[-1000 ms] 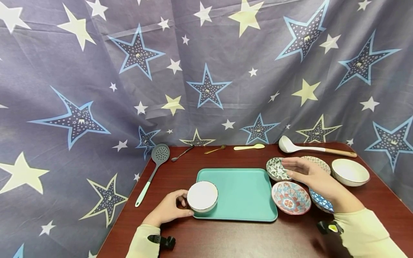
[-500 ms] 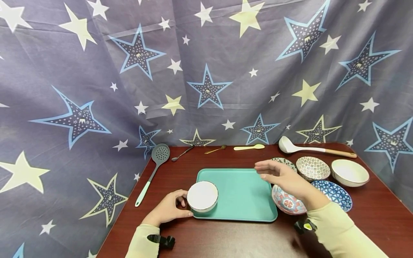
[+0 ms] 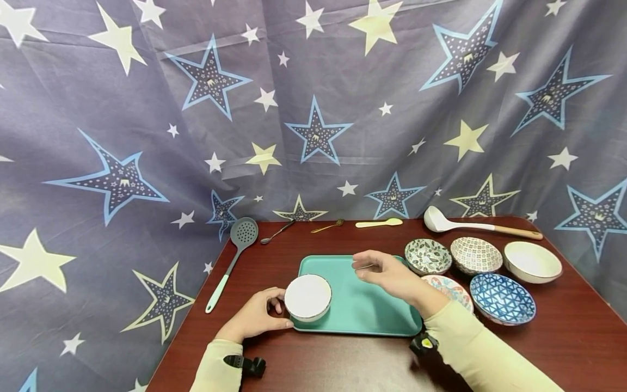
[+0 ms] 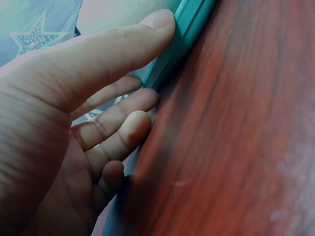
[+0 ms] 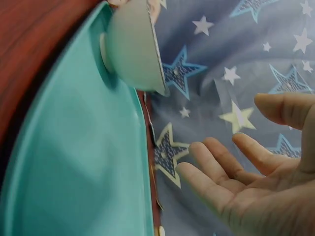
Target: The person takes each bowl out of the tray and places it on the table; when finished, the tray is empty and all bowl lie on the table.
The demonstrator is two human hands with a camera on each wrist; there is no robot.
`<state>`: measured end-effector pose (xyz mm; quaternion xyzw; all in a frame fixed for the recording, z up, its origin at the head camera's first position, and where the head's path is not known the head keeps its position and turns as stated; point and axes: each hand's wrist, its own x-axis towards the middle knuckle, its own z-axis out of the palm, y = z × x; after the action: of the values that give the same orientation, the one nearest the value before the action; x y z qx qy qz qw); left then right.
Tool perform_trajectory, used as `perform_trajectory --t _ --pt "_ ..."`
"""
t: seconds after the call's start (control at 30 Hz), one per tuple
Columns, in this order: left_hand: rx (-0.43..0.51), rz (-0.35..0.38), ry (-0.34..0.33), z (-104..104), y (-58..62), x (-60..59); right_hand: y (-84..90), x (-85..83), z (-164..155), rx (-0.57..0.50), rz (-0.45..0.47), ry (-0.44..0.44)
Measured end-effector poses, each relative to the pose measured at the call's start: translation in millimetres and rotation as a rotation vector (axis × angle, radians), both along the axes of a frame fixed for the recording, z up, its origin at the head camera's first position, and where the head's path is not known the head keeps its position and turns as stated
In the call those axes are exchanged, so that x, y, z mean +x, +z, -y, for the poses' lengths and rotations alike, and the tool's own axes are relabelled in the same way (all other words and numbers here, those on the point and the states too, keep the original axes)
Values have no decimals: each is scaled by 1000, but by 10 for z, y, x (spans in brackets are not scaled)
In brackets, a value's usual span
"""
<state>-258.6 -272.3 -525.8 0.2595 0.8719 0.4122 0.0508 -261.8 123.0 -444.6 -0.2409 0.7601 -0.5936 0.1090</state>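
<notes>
A white bowl with a thin dark rim stands upright on the left front corner of the teal tray. My left hand rests beside the bowl and that tray corner, fingers loosely bent. In the left wrist view its thumb overlaps the bowl and tray rim; whether it touches the bowl is unclear. Over the tray's right half hovers my right hand, holding nothing, thumb apart from relaxed fingers. Its forearm partly hides a red-and-blue floral bowl right of the tray.
Further right are a green leaf-patterned bowl, a brown-patterned bowl, a blue-patterned bowl and a cream bowl. A ladle and small spoons line the back edge. A grey skimmer lies left.
My right hand has moved left from above the patterned bowls to over the tray, uncovering the blue-patterned and leaf-patterned bowls. My left hand and the white bowl have stayed put.
</notes>
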Motion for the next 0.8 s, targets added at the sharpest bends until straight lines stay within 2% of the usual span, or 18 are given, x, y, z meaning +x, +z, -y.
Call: perform_trajectory --t 0.17,0.43,0.6,0.8 --pt "-31 -15 1 8 -15 -11 -79 -55 241 8 17 15" --pt "-48 -23 1 5 -15 -11 -276 -131 521 -94 241 46" --pt "-44 -22 1 6 -19 -14 -347 -154 634 -139 320 58" --pt "-50 -19 7 12 -29 -19 -412 -178 726 -154 369 78"
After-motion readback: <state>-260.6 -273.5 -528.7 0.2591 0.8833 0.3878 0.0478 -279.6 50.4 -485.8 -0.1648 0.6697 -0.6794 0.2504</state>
